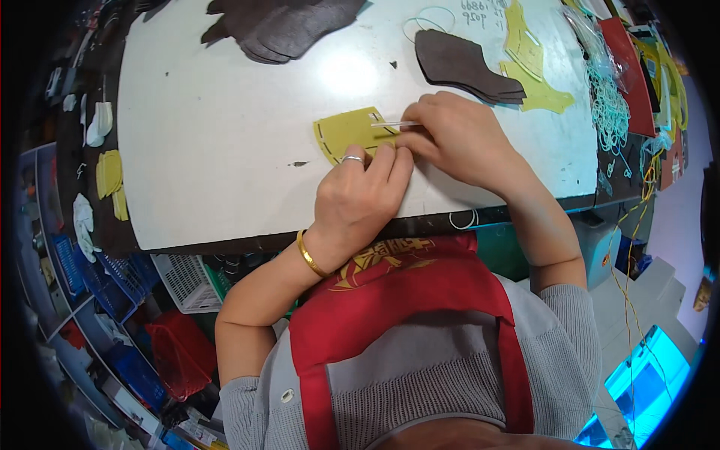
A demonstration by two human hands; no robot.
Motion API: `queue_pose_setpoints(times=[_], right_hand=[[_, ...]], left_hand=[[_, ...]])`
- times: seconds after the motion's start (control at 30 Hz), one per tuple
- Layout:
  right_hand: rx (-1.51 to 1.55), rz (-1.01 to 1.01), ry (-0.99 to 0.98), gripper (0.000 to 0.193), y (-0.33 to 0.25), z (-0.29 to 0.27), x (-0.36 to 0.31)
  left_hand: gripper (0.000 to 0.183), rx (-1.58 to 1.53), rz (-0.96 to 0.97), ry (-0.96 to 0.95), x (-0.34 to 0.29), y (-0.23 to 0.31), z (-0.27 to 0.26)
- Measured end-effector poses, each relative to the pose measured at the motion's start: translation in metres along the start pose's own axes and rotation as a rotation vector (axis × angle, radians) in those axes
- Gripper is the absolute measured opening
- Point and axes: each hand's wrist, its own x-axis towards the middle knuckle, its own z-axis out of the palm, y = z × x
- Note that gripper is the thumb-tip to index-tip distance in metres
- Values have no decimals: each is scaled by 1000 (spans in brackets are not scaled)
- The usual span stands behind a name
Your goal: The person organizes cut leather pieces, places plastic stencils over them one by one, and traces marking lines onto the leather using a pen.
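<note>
A small yellow pattern template [343, 133] with dark slots along its edges lies on the white tabletop in front of me. The curled fingers of my left hand [358, 191] press its near edge down; a ring and a gold bangle are on this hand and wrist. From the right, my right hand [463, 139] pinches a thin silver pen-like stick [386, 124], held low across the template's right part. Its exact kind cannot be made out. The right fingertips rest close to the left ones, and the template's near right corner is hidden by them.
Dark brown cut leather pieces [285, 26] are stacked at the back, with another brown stack [457, 66] at the back right. Beside it lie slotted yellow templates [540, 94]. Tangled pale-green cord [606, 112] lines the right side. Yellow pieces [109, 174] sit beyond the board's left edge.
</note>
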Motion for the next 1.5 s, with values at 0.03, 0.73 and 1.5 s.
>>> queue_pose_setpoints(times=[0.03, 0.73, 1.5], right_hand=[[-28, -77, -16, 24, -1, -1, 0], [433, 46, -41, 22, 13, 2, 5], [184, 105, 25, 19, 28, 2, -16]], left_hand=[[27, 16, -4, 5, 1, -6, 0], [21, -331, -104, 202, -40, -30, -3], [52, -22, -16, -144, -17, -12, -16]])
